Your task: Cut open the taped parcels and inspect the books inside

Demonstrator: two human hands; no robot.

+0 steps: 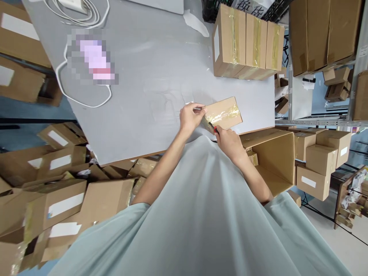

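- The right hand [230, 142] covers most of a tool [215, 129]; only some red and black shows, so its full shape cannot be made out.
- The left hand [190, 117] hides the left end of the small box [227, 111]; whether a flap there is loose is hard to tell.
- A pixelated patch [94, 57] masks something pink and lilac, with a white cable [86, 104] running around it.
- The top edge cuts off a white adapter [75, 4] and a black crate [209, 10].
- The small box is brown cardboard, oblong, with shiny, wrinkled yellowish tape along it; it sits at the near edge of the smooth grey counter [138, 111], angled, in front of the person.
- Three taped boxes [247, 42] stand side by side near the far right corner; a torn white scrap [196, 23] lies left of them.
- Left grip: thumb and fingers together, pinching the small box's left end.
- Right grip: fingers curled firmly round the tool, its dark tip at the tape near the left end.
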